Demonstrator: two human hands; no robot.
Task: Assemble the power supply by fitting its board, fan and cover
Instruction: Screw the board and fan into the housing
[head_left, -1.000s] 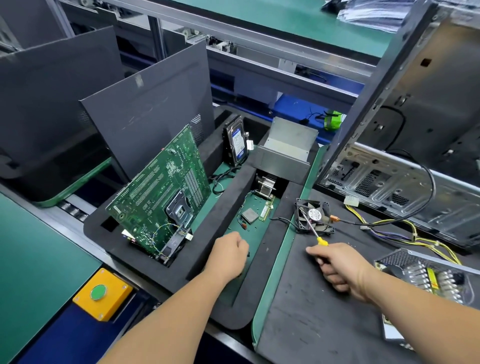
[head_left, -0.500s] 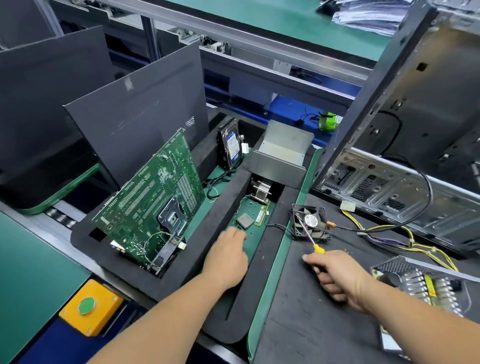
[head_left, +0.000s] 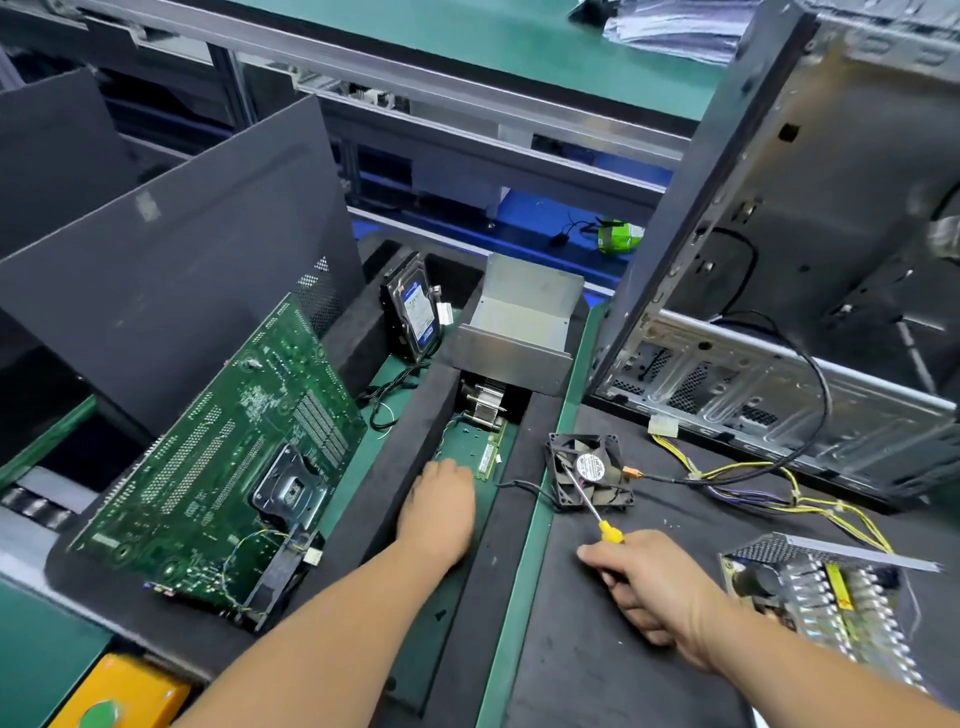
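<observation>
Looks like a part is being fetched from the foam tray (head_left: 395, 447) at centre frame: the left hand (head_left: 441, 512) is reached in, grip hidden. Screwdriver (head_left: 597, 514) is gripped by the right hand (head_left: 657, 597); fan (head_left: 589, 470) just above, power supply (head_left: 826, 597) lower right. Tip best kept off the fan blades.

The big board (head_left: 228, 462) on the left is green with tiny silver dots. The foam tray (head_left: 395, 441) is black. The fan (head_left: 589, 475) is black with a white round sticker. The screwdriver (head_left: 609, 532) has a yellow handle. Far right wires (head_left: 810, 499) are yellow.
</observation>
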